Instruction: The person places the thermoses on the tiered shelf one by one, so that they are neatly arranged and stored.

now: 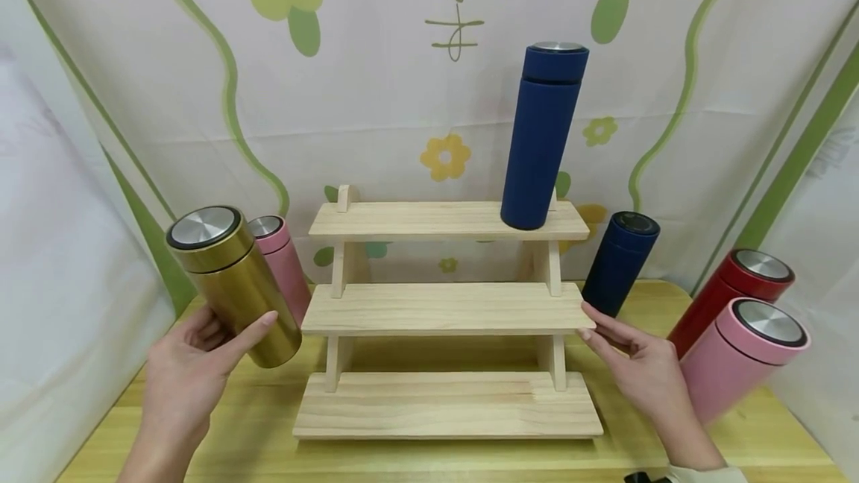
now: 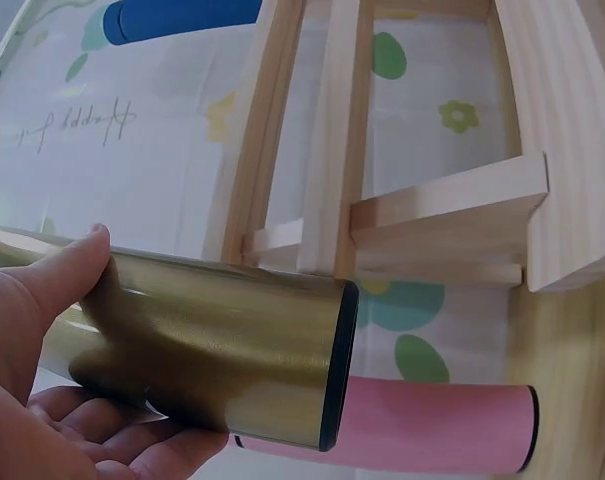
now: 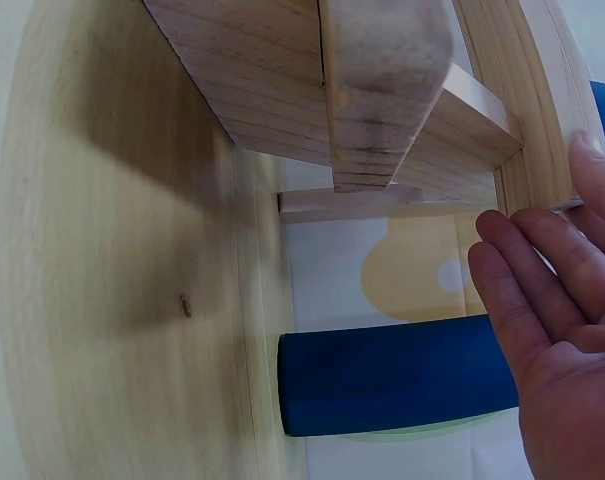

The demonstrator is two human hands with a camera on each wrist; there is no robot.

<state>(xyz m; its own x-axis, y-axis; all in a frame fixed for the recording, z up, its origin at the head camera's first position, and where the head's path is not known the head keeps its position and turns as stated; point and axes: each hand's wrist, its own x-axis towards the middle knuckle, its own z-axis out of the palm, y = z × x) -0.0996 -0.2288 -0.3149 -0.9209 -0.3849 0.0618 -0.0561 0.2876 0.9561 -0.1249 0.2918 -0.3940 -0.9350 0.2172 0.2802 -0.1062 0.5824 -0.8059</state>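
Observation:
My left hand grips a gold thermos flask with a steel-topped lid, thumb on one side and fingers round the other. The flask leans, lifted above the table, beside the left end of a three-step wooden display stand. In the left wrist view, its dark base points toward the stand. My right hand pinches the right end of the middle step between thumb and forefinger; its other fingers show loosely bent in the right wrist view. A tall blue thermos flask stands upright on the top step, toward its right end.
Behind the gold flask stands a pink thermos flask. Right of the stand are a dark blue flask, a red flask and another pink flask. A printed cloth hangs behind the wooden table.

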